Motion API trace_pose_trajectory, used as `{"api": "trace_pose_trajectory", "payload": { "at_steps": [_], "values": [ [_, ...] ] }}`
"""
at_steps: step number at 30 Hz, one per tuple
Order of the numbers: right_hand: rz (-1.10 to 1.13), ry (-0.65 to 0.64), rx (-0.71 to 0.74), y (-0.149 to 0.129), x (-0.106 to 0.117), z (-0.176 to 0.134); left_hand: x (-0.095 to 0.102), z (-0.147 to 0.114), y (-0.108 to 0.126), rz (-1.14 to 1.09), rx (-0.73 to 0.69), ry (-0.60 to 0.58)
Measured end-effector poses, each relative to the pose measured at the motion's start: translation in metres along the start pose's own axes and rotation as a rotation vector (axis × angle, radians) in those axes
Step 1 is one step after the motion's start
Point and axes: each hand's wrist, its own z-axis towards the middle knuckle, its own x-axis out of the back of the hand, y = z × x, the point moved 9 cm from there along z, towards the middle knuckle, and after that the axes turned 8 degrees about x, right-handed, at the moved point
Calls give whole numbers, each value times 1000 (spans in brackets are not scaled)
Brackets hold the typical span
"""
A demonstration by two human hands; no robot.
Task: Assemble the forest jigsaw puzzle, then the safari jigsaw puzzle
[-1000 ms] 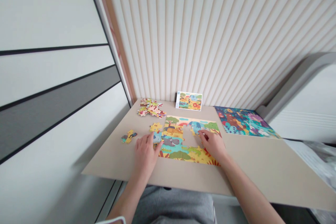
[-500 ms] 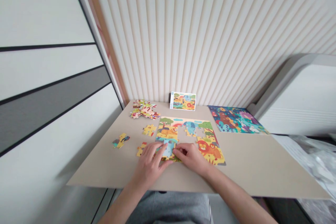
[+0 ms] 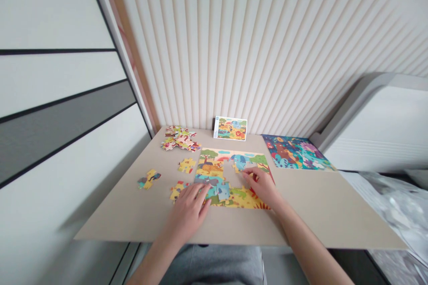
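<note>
A partly assembled animal jigsaw puzzle (image 3: pixel 210 168) lies on the table, with a gap in its middle. My left hand (image 3: pixel 190 202) rests with fingers spread over its lower left part. A light blue puzzle piece (image 3: pixel 223 191) lies just right of those fingertips, below the gap. My right hand (image 3: pixel 262 185) is at the gap's right side, thumb and fingers drawn together beside the elephant section (image 3: pixel 239 162); what they hold, if anything, is hidden. This hand covers much of the lion section. Close to my left hand is a loose yellow piece (image 3: pixel 176 190).
More loose pieces (image 3: pixel 186 165) (image 3: pixel 149 179) lie left of the puzzle, and a pile of pieces (image 3: pixel 180 138) sits behind. A picture card (image 3: pixel 230 128) leans near the ribbed wall (image 3: pixel 200 53). A dark blue finished puzzle (image 3: pixel 297 152) lies at the table's (image 3: pixel 317 213) right rear.
My right hand has left the blue piece and moved up and right to the elephant section. My left hand has drawn back slightly left, uncovering the blue piece and the hippo part.
</note>
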Motion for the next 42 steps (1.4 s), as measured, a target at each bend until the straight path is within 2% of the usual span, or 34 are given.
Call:
{"api": "trace_pose_trajectory", "payload": {
  "at_steps": [5,9,12,17,21,24,27,30,32,35,38,42],
  "values": [
    [-107,-222,235,-36,-24,-10,-3,2,-2,-9,15,-46],
    [-202,-354,317,-59,-42,-14,-2,2,-1,-28,14,-46],
    [-182,-364,307,-59,-42,-11,-1,2,0,-42,19,-46],
    [-34,-299,262,-51,-38,-12,-3,2,-2,-41,45,-57],
    [142,-247,136,-38,-38,-14,-6,0,-6,3,42,-41],
    [269,-177,84,-27,-29,-10,-11,0,-7,6,25,-61],
    [375,-53,43,-4,-3,2,-13,-1,-7,8,18,-76],
    [439,73,-93,38,28,15,-12,-1,-5,1,5,-76],
    [404,125,-185,68,44,21,-10,-1,-4,-9,-6,-66],
    [317,113,-224,97,54,28,-8,-2,-2,-16,-25,-57],
    [230,75,-196,108,51,34,-5,-2,0,-24,-42,-38],
    [86,38,-136,105,41,38,-4,-2,1,-36,-37,-36]
  ]
}}
